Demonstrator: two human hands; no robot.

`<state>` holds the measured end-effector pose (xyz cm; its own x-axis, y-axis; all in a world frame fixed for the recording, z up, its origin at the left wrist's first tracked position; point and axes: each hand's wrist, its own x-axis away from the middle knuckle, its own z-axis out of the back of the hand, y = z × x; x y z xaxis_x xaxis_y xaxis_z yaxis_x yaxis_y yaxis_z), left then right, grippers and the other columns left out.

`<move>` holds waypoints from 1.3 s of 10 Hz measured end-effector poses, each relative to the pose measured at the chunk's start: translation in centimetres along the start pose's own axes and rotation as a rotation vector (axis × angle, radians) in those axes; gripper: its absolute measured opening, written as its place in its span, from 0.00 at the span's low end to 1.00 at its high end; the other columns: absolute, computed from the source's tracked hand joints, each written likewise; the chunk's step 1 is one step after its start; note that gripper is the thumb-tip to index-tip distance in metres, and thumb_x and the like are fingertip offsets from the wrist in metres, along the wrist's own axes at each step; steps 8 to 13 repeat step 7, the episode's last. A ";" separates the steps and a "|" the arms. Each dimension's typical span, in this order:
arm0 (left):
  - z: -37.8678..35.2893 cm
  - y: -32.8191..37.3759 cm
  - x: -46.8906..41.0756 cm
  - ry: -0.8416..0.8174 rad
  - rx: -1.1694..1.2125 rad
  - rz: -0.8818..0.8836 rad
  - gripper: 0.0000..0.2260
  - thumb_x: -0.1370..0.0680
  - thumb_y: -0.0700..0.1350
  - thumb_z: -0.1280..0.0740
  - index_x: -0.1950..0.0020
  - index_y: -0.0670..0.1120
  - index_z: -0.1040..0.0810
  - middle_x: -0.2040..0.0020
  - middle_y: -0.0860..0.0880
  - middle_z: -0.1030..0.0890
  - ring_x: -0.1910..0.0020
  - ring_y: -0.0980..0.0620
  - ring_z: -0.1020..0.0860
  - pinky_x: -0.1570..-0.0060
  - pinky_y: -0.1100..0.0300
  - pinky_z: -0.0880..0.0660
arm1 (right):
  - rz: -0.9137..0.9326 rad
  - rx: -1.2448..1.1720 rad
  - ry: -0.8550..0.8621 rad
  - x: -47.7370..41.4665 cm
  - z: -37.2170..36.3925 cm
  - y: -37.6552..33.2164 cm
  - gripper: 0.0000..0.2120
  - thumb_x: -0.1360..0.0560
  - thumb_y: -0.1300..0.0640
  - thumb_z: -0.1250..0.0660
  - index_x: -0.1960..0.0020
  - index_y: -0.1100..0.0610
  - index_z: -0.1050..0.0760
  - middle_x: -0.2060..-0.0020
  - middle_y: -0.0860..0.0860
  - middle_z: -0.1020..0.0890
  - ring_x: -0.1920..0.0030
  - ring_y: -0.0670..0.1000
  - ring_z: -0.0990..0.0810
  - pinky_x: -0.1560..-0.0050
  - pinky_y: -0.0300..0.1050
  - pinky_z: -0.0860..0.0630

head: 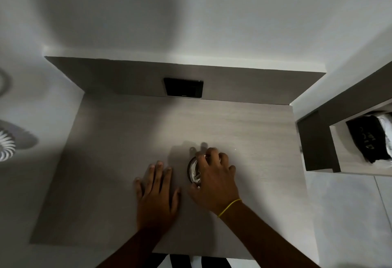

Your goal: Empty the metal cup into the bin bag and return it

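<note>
- While you look down at the desk [127, 140], your right hand [214, 180] sits over the metal cup [193, 170], with the fingers curled round its rim from above, so it grips the cup.
- The metal cup stands on the desk right under that hand, and only its shiny left edge peeks out past your fingers.
- You cannot tell what is inside the cup, because the hand hides most of it.
- Your left hand [158, 195] lies flat and open on the desk, just to the left of the right hand, with the fingers spread; it holds nothing and stays apart from the cup.
- A thin yellow band [229, 207] goes round your right wrist.
- Far past your fingertips, a black wall plate [183, 88] sits on the back panel behind the desk.
- Well off to the right of your right hand, a shelf box [316, 144] holds something black and white [369, 138]; it is too dark to say what it is.
- Well off to the left of your left hand, a white round fan shape [6, 148] shows at the edge.
</note>
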<state>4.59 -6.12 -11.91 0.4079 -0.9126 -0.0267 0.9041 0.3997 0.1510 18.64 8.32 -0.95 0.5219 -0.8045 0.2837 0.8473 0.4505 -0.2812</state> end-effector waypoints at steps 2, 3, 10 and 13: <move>0.1 0.1 -0.1 0.011 0.009 0.004 0.30 0.18 0.58 0.40 0.17 0.46 0.31 0.15 0.41 0.35 0.14 0.41 0.40 0.22 0.28 0.43 | 0.030 0.023 0.015 -1.1 -1.6 -0.2 0.43 0.41 0.35 0.34 0.26 0.46 0.32 0.32 0.53 0.31 0.36 0.62 0.28 0.46 0.62 0.23; 0.1 0.2 -0.1 0.020 0.008 -0.005 0.30 0.17 0.58 0.40 0.18 0.45 0.31 0.15 0.41 0.34 0.15 0.40 0.39 0.22 0.28 0.43 | 0.038 0.029 0.028 -1.1 -2.2 -0.2 0.43 0.41 0.35 0.33 0.27 0.46 0.32 0.31 0.53 0.31 0.35 0.62 0.28 0.46 0.62 0.22; 2.5 1.0 0.0 -0.055 0.054 0.000 0.30 0.18 0.59 0.41 0.20 0.45 0.28 0.14 0.43 0.38 0.16 0.40 0.37 0.25 0.26 0.37 | 0.051 -0.052 0.031 0.1 0.1 0.1 0.45 0.29 0.30 0.39 0.17 0.41 0.49 0.17 0.51 0.40 0.20 0.63 0.39 0.33 0.68 0.29; 2.5 1.0 0.0 -0.055 0.054 0.000 0.30 0.18 0.59 0.41 0.20 0.45 0.28 0.14 0.43 0.38 0.16 0.40 0.37 0.25 0.26 0.37 | 0.051 -0.052 0.031 0.1 0.1 0.1 0.45 0.29 0.30 0.39 0.17 0.41 0.49 0.17 0.51 0.40 0.20 0.63 0.39 0.33 0.68 0.29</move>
